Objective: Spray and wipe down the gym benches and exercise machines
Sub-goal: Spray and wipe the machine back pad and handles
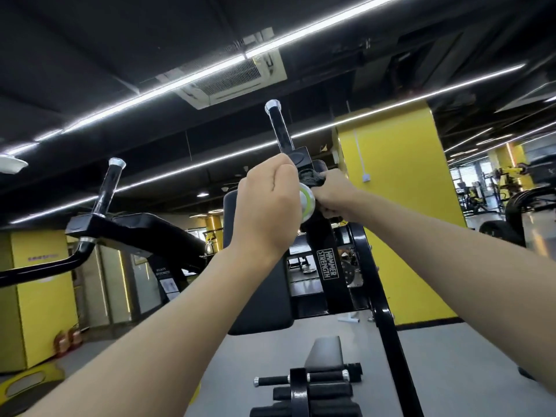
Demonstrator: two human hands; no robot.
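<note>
Left forearm (168, 326) and right forearm (451, 245) come in from the bottom corners and meet just above centre, so this is an overhead reach at the top of the machine (328, 263).

Left hand (267, 206) is clenched tight round something. All I can see of it is a white disc (307, 203) with a green ring sticking out at the fist's 3 o'clock. My guess is it's the base of the spray bottle, held sideways so it's out of the way but ready. Honestly can't tell, since the fist hides the rest.

Right hand (334, 195) is just past the disc, fingers bunched round a dark cloth (313, 177) and pressing it onto the black arm of the machine. That's right below where the handle (279, 130) sticks up toward 12 o'clock. Makes sense: that joint is where sweaty hands land. Bunching the cloth lets it wrap the bar instead of sliding flat over it.

So I'd call this the wiping half of the job, on the right-hand grip area. A second handle (109, 188) is out at 9 o'clock, with no cloth or hand near it, so it probably comes next. The big black pad (255, 296) sits right under the left wrist, around 6 o'clock from the fist. The foot pegs (301, 380) are lower down.

Yellow pillar (400, 206) fills the 3 o'clock side behind the right arm.

One risk: with both hands busy up high, the cloth could snag on the bracket edge.
</note>
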